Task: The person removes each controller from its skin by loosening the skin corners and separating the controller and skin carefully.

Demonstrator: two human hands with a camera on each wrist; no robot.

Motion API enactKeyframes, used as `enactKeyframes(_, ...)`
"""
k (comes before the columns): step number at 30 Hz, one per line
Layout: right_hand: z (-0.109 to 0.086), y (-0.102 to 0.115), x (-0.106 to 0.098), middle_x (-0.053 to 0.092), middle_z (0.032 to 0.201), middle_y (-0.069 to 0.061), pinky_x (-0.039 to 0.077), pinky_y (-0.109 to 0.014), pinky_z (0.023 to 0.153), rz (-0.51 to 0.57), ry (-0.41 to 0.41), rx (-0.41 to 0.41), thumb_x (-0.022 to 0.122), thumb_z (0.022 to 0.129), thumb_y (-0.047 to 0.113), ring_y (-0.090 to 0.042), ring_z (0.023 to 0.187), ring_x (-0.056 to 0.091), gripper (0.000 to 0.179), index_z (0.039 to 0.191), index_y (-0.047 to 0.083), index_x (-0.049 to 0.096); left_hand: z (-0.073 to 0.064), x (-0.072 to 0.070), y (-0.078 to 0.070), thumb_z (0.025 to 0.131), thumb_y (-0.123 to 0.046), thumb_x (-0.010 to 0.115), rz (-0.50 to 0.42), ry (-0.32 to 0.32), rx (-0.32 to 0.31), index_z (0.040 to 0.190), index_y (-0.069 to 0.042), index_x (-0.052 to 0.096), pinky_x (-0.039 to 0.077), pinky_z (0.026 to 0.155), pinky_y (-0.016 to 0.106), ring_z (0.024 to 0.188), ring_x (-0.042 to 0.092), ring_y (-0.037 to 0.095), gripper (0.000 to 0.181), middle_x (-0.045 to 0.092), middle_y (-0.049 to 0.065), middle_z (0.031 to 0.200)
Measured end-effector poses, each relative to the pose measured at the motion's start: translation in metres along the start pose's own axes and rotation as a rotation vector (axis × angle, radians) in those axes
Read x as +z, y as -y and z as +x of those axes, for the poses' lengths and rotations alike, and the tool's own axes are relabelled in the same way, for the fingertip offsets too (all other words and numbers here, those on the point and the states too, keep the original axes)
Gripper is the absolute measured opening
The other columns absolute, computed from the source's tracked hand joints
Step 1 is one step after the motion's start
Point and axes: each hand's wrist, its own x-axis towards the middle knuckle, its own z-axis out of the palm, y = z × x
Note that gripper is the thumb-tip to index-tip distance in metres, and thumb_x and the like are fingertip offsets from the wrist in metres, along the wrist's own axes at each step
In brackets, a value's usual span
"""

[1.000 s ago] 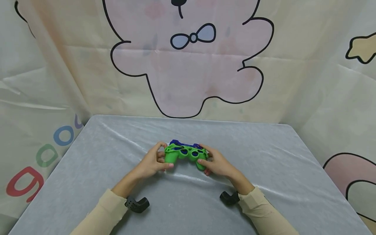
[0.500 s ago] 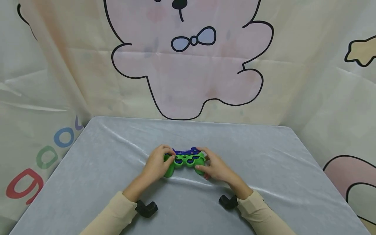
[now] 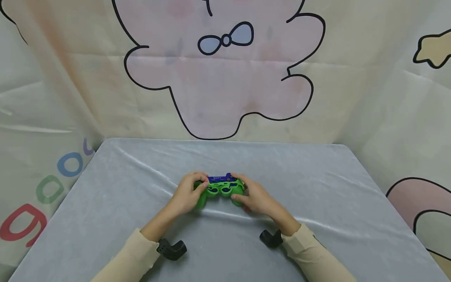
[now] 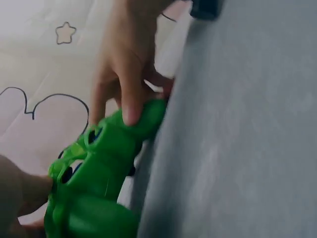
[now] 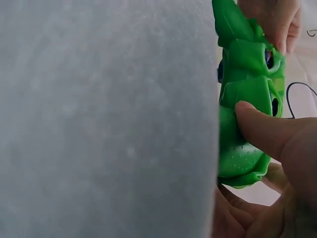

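Note:
A blue game controller (image 3: 217, 179) with SONY lettering sits partly inside a stretchy green cover (image 3: 225, 187). My left hand (image 3: 185, 194) pinches the cover's edge at the upper left corner, thumb against forefinger. Around the right handle my right hand (image 3: 256, 197) is curled, its thumb on the near face and a fingertip at the top edge. The green cover (image 4: 99, 171) fills the lower left of the left wrist view, its edge loose in places. In the right wrist view, my right thumb (image 5: 262, 126) presses the cover's handle. The controller's underside is hidden.
A pale grey velvety cloth (image 3: 317, 188) covers the table, with a few creases. Behind stands a curtain (image 3: 218, 86) printed with a cartoon animal. Black curved devices (image 3: 171, 249) are fixed at both wrists.
My left hand has shifted from the left handle to the cover's upper left corner and now pinches there. The controller has tilted, bringing its lettering into view. My right hand keeps its grip.

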Motion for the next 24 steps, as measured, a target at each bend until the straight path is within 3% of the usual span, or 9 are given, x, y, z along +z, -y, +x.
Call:
enactKeyframes(3,0.001,0.004,0.002,0.070,0.121,-0.017,0.054,-0.043,0.087,-0.105,-0.036,-0.050,0.072,0.094,0.026,-0.024,0.093,0.067,0.070,0.156,0.023,0.039,-0.005,-0.007,0.001,0.096,-0.009,0.068,0.110,0.031,-0.006,0.100,-0.006,0.069,0.040,0.113,0.053,0.131,0.054,0.036,0.006,0.062,0.016,0.132)
enactKeyframes(5,0.001,0.005,0.003,0.057,0.144,-0.015,0.049,-0.049,0.102,-0.156,-0.045,-0.073,0.072,0.095,0.025,-0.029,0.117,0.061,0.069,0.156,0.025,0.038,-0.007,-0.009,0.003,0.091,-0.012,0.075,0.194,0.055,-0.004,0.105,-0.008,0.068,0.041,0.113,0.053,0.131,0.053,0.035,0.016,0.060,0.015,0.135)
enactKeyframes(8,-0.001,0.006,0.003,0.045,0.153,-0.016,0.045,-0.057,0.107,-0.196,-0.033,-0.097,0.070,0.096,0.021,-0.038,0.130,0.055,0.067,0.155,0.027,0.039,-0.008,-0.008,0.005,0.085,-0.011,0.081,0.289,0.064,0.022,0.109,-0.007,0.065,0.044,0.111,0.050,0.129,0.055,0.034,0.029,0.059,0.015,0.134)
enactKeyframes(15,-0.007,0.008,0.007,0.044,0.149,-0.018,0.054,-0.052,0.095,-0.331,-0.015,-0.180,0.070,0.096,0.018,-0.035,0.112,0.065,0.053,0.145,0.018,0.048,-0.013,0.002,0.009,0.079,-0.009,0.085,0.391,-0.024,0.077,0.096,-0.009,0.064,0.052,0.100,0.043,0.115,0.063,0.027,0.027,0.064,0.010,0.124)
enactKeyframes(21,-0.006,0.010,0.005,0.043,0.151,-0.018,0.058,-0.046,0.082,-0.355,-0.049,-0.203,0.073,0.093,0.016,-0.028,0.084,0.067,0.043,0.130,0.018,0.052,-0.012,0.000,0.002,0.079,-0.010,0.086,0.448,-0.035,0.136,0.092,-0.010,0.063,0.056,0.092,0.046,0.116,0.065,0.029,0.026,0.062,0.011,0.133)
enactKeyframes(24,-0.004,0.010,0.003,0.048,0.145,-0.014,0.057,-0.043,0.080,-0.376,-0.057,-0.251,0.074,0.092,0.015,-0.024,0.084,0.064,0.039,0.125,0.017,0.052,-0.012,-0.001,0.000,0.079,-0.011,0.086,0.478,-0.032,0.145,0.091,-0.011,0.063,0.057,0.085,0.045,0.109,0.067,0.028,0.026,0.062,0.011,0.132)
